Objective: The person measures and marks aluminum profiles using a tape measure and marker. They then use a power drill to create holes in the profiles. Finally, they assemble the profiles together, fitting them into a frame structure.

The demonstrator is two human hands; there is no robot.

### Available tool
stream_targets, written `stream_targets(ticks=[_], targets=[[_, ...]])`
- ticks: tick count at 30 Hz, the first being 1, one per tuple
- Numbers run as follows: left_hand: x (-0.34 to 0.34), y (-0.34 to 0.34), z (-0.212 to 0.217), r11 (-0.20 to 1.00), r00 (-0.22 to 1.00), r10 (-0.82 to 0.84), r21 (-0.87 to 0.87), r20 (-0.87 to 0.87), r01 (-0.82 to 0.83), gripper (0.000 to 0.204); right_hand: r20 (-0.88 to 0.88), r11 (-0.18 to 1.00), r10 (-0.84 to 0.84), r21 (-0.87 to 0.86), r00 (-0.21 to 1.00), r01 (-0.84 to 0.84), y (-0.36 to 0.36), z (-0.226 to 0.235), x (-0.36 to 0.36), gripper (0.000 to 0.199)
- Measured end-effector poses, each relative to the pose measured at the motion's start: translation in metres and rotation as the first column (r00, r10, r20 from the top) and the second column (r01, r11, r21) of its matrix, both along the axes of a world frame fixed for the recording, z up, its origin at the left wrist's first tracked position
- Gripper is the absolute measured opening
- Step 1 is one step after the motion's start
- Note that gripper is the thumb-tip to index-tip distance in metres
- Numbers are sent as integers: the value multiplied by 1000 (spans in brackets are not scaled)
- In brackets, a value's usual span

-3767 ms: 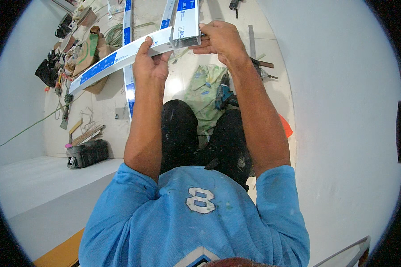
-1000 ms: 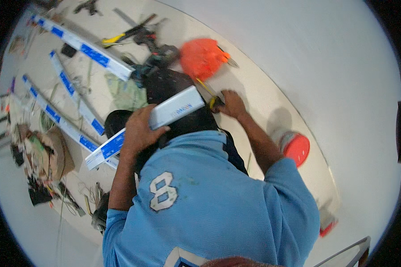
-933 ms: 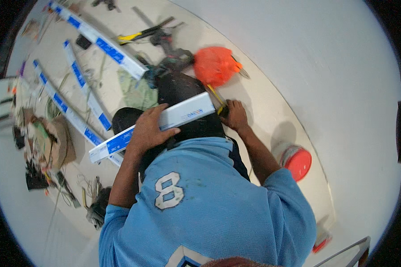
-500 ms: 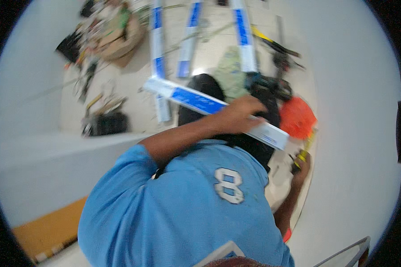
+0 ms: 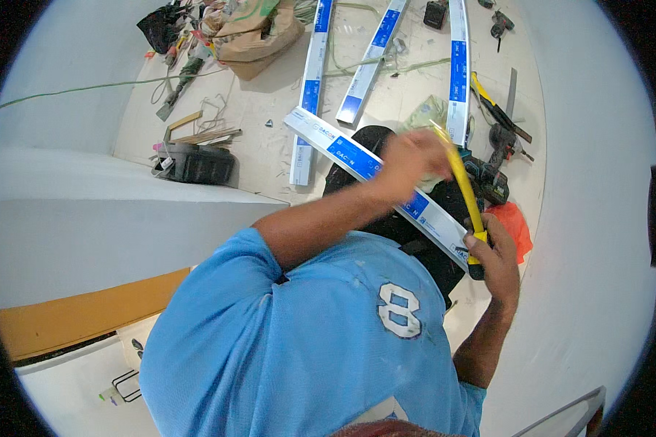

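My right hand (image 5: 500, 255) grips a yellow and black tape measure (image 5: 477, 255), its yellow blade pulled out and pointing away from me. My left hand (image 5: 415, 164) is smeared by motion close to the blade's free end. Whether its fingers touch the blade cannot be made out. Under my left wrist a long white strip with blue labels (image 5: 335, 148) lies slantwise across my lap. The strip's right end is beside the tape measure's case.
Similar labelled strips (image 5: 312, 95) lie ahead on the tiled floor. Cordless drills (image 5: 497, 146), a saw (image 5: 499, 109) and an orange-red bag (image 5: 516, 226) are along the right wall. A black toolbox (image 5: 197, 164) and a brown sack (image 5: 255, 44) stand to the left.
My right hand has brought the tape measure up from the floor on the right to the strip's right end. Its blade now points away from me. My left hand has shifted toward the blade's end.
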State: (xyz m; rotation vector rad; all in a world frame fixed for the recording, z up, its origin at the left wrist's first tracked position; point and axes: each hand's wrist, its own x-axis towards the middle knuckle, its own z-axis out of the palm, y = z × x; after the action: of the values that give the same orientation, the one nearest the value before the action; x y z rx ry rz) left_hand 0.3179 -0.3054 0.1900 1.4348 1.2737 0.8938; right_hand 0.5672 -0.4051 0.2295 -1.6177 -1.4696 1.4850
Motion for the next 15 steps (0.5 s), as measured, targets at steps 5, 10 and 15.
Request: stream_targets(ticks=[5,10,15], targets=[[-216,79,-50,864,859,496,-29,-127,-503,23,197,970,213,-163,957,-182,10,-10,55,30],[-297,74,-93,755,499,549,142,-670,-640,32,248,952,289,-173,925,-252,24,-31,49,38],[-294,62,-151,671,644,711,-2,-282,-742,49,336,951,307,-143,891,-274,21,-38,50,40]])
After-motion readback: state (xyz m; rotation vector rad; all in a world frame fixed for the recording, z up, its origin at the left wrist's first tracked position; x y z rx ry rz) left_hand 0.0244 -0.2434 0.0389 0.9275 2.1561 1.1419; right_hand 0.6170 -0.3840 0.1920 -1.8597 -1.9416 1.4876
